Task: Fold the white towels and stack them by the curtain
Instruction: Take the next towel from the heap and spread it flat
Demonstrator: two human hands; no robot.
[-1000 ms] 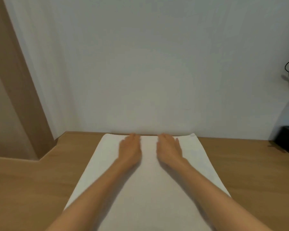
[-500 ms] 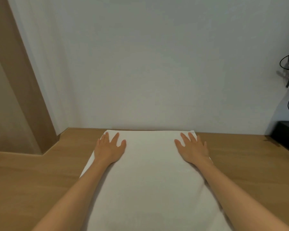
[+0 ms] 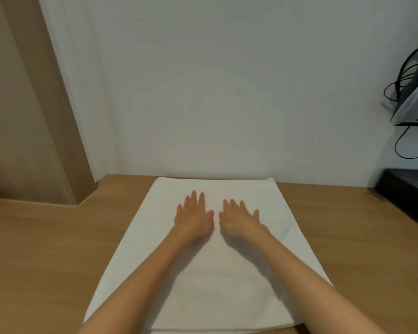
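While the white rectangular cloth towel (image 3: 222, 285) lies mid-frame on the wooden bench (image 3: 46, 249), it is pressed by the flat left hand (image 3: 194, 218) and right hand (image 3: 239, 220) (fingers straight); likely limp, it is best pinched at its corners.

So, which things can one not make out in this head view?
Head view:
- White towel: its near edge is partly hidden by the left forearm, and the layer count is unclear.
- Towel under the left hand and right hand: covered by the palms.
- Black box: cut off by the right edge.
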